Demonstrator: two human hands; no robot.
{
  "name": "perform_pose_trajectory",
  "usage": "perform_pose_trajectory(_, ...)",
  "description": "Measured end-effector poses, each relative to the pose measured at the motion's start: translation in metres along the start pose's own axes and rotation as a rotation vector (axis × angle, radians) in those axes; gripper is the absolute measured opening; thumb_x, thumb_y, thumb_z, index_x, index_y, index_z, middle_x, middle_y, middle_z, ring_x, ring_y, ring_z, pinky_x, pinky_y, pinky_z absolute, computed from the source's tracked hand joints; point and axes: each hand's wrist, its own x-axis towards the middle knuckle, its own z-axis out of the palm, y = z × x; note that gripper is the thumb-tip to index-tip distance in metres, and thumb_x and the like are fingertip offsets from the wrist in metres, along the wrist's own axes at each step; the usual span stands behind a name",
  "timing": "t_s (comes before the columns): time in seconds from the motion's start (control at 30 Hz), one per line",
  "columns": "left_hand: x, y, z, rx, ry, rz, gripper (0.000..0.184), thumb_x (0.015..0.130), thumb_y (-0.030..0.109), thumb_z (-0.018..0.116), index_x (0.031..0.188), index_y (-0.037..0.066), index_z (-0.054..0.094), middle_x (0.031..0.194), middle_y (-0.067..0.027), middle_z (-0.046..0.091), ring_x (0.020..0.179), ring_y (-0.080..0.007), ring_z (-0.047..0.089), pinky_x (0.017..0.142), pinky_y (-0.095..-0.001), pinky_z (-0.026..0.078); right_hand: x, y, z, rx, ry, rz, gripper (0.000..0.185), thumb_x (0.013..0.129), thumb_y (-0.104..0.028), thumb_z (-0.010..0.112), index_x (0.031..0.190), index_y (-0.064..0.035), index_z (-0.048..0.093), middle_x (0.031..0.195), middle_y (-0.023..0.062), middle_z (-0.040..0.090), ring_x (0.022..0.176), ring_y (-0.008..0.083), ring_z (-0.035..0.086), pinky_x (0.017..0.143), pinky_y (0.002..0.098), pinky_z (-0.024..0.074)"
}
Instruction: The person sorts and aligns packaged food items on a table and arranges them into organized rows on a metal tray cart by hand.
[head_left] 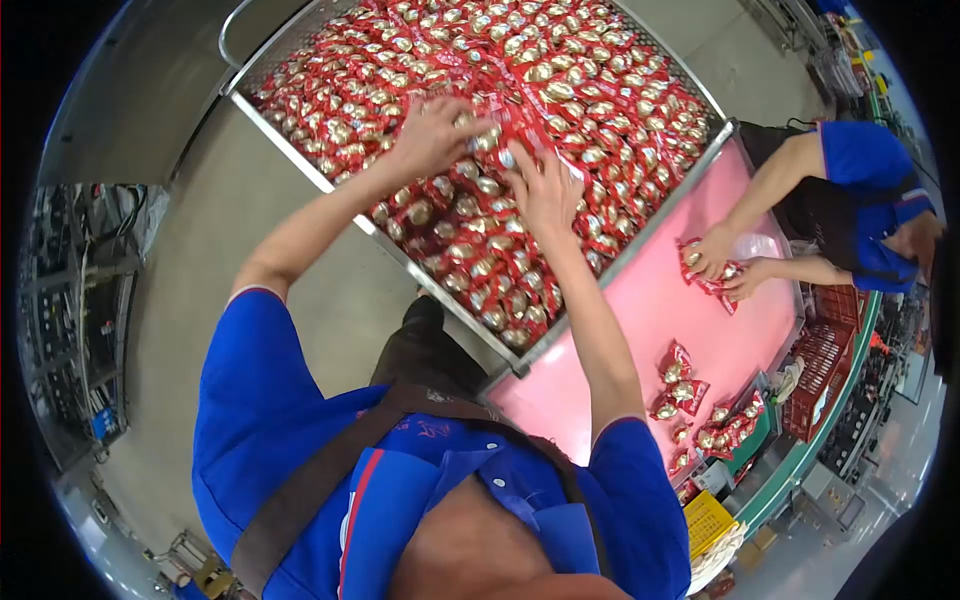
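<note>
A large metal-framed bin is heaped with gold pieces in red wrappers. My left hand reaches into the middle of the heap, its fingers curled on a red-and-gold wrapped piece. Close beside it, my right hand has its thumb and fingers bent around another wrapped piece. Red wrapper film lies between and just beyond my hands. The undersides of my fingers are partly hidden.
A pink tabletop adjoins the bin on the right. There a co-worker's hands hold red-and-gold packs, and more packs lie nearer me. Red crates, a yellow basket and a green-edged conveyor stand beyond.
</note>
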Motion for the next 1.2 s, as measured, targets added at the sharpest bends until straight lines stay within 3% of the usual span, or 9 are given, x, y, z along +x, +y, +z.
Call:
perform_pose_trajectory(0.27, 0.098, -0.180, 0.104, -0.063, -0.250, 0.070, 0.056, 0.089, 0.024, 0.071, 0.140, 0.042, 0.062, 0.125, -0.0023, 0.062, 0.124, -0.0277, 0.056, 0.100, -0.0589, 0.044, 0.141, 0.032, 0.144, -0.039, -0.255, 0.181, 0.049, 0.091, -0.041, 0.074, 0.138, -0.0359, 0.060, 0.111, 0.0089, 0.066, 0.102, 0.0320, 0.067, 0.079, 0.0545, 0.0510)
perform_pose_trajectory(0.33, 0.102, -0.187, 0.125, -0.096, -0.531, 0.069, 0.059, 0.087, 0.038, 0.071, 0.144, 0.039, 0.058, 0.127, -0.0045, 0.063, 0.120, -0.0279, 0.058, 0.092, -0.0479, 0.050, 0.139, 0.032, 0.158, 0.120, -0.459, 0.431, 0.050, 0.092, -0.047, 0.071, 0.140, -0.0343, 0.060, 0.116, 0.0125, 0.066, 0.106, 0.0362, 0.067, 0.086, 0.0554, 0.0534)
perform_pose_trajectory(0.5, 0.113, -0.195, 0.121, -0.271, -0.675, 0.120, 0.053, 0.097, 0.062, 0.053, 0.141, 0.034, 0.062, 0.128, -0.0076, 0.063, 0.122, -0.0333, 0.059, 0.096, -0.0585, 0.049, 0.129, 0.029, 0.143, 0.135, -0.550, 0.453, 0.060, 0.094, -0.057, 0.062, 0.148, -0.0316, 0.053, 0.124, 0.0162, 0.062, 0.118, 0.0375, 0.063, 0.094, 0.0563, 0.0521)
perform_pose_trajectory(0.73, 0.112, -0.189, 0.150, -0.278, -0.690, -0.013, 0.050, 0.103, 0.062, 0.045, 0.136, 0.031, 0.067, 0.140, -0.0065, 0.062, 0.134, -0.0301, 0.055, 0.112, -0.0533, 0.042, 0.123, 0.025, 0.146, 0.105, -0.544, 0.519, 0.062, 0.098, -0.057, 0.056, 0.155, -0.0340, 0.045, 0.134, 0.0158, 0.057, 0.130, 0.0367, 0.051, 0.099, 0.0639, 0.0438)
perform_pose_trajectory(0.87, 0.137, -0.190, 0.145, -0.360, -0.930, -0.116, 0.052, 0.101, 0.063, 0.048, 0.138, 0.032, 0.067, 0.144, -0.0048, 0.060, 0.135, -0.0283, 0.055, 0.116, -0.0524, 0.038, 0.116, 0.023, 0.130, 0.102, -0.618, 0.486, 0.077, 0.100, -0.058, 0.055, 0.165, -0.0338, 0.022, 0.155, 0.0183, 0.038, 0.146, 0.0368, 0.037, 0.108, 0.0655, 0.0376)
perform_pose_trajectory(0.9, 0.138, -0.184, 0.144, -0.363, -0.930, -0.096, 0.052, 0.101, 0.063, 0.048, 0.138, 0.032, 0.067, 0.144, -0.0048, 0.060, 0.135, -0.0283, 0.055, 0.116, -0.0524, 0.038, 0.107, 0.018, 0.116, 0.091, -0.532, 0.446, 0.074, 0.098, -0.050, 0.062, 0.162, -0.0269, 0.032, 0.155, 0.0180, 0.039, 0.146, 0.0370, 0.036, 0.108, 0.0663, 0.0378)
perform_pose_trajectory(1.0, 0.142, -0.161, 0.127, -0.024, -0.734, -0.079, 0.044, 0.097, 0.053, 0.063, 0.135, 0.034, 0.069, 0.132, -0.0046, 0.067, 0.126, -0.0267, 0.061, 0.106, -0.0602, 0.041, 0.069, 0.011, 0.055, 0.037, -0.308, 0.323, 0.054, 0.093, -0.029, 0.071, 0.143, -0.0135, 0.056, 0.151, 0.0178, 0.044, 0.142, 0.0392, 0.040, 0.107, 0.0635, 0.0413)
perform_pose_trajectory(1.07, 0.132, -0.126, 0.108, 0.133, -0.402, -0.051, 0.036, 0.091, 0.038, 0.075, 0.126, 0.028, 0.074, 0.121, -0.0050, 0.070, 0.114, -0.0274, 0.066, 0.098, -0.0556, 0.047, 0.024, 0.017, 0.012, 0.290, -0.167, 0.321, 0.046, 0.093, -0.022, 0.071, 0.136, -0.0093, 0.062, 0.138, 0.0184, 0.054, 0.122, 0.0372, 0.057, 0.097, 0.0544, 0.0502)
perform_pose_trajectory(1.2, 0.129, -0.013, 0.053, -0.228, 0.102, -0.081, 0.029, 0.090, 0.029, 0.078, 0.117, 0.018, 0.076, 0.120, -0.0085, 0.072, 0.116, -0.0271, 0.066, 0.094, -0.0523, 0.048, -0.081, 0.021, -0.104, 0.356, 0.097, 0.329, 0.025, 0.089, -0.011, 0.073, 0.114, -0.0061, 0.074, 0.108, 0.0130, 0.069, 0.094, 0.0319, 0.069, 0.082, 0.0420, 0.0566)
